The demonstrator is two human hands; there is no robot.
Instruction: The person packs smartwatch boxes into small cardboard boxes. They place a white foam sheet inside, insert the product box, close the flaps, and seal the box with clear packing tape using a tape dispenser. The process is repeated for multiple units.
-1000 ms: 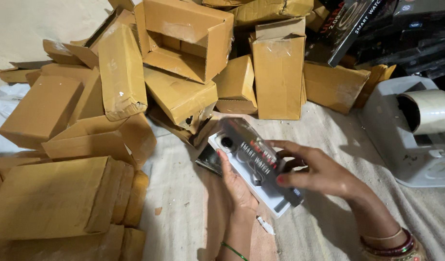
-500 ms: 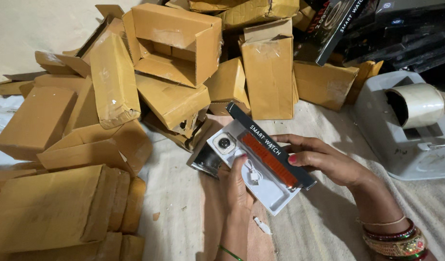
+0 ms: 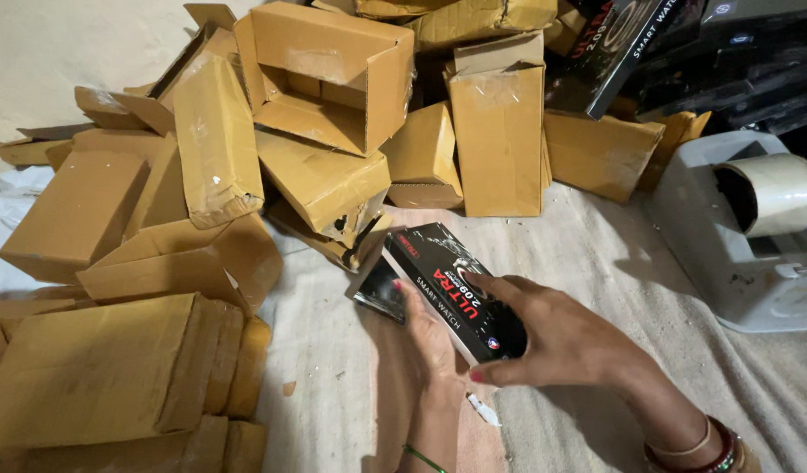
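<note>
Floor: a pale woven cloth (image 3: 596,289) covers it, rumpled, with a plain light wall (image 3: 62,52) rising at the far left.
Left hand: the left hand (image 3: 429,337) comes up from below, palm under the long black product box (image 3: 447,289), fingers wrapped up along its near side, bearing the weight like a cradle.
Right hand: the right hand (image 3: 556,337) presses down from the right, fingers spread over the box's lower end, thumb tucked beneath; bangles sit on the wrist (image 3: 705,447).
Box: held between both hands just above the cloth, tilted on a diagonal, printed top face turned up toward the camera, probably so that face can be seen.
Grip reading: both hands are closed around the box; neither is slack.
Just below: a small white scrap (image 3: 484,410) lies on the cloth beside the left forearm.
Left side: a flattened stack of brown cartons (image 3: 97,377) crowds right up to the cloth's edge, so there's little room that way.
Ahead: a heap of brown cardboard boxes (image 3: 333,131), some gaping open, some taped, is tumbled near the box's far end.
Right: a white tape dispenser (image 3: 745,236) with its roll stands well apart; the bare cloth between it and the hands is the widest open room.
Far corner: dark printed product boxes (image 3: 683,61) are stacked top right.
</note>
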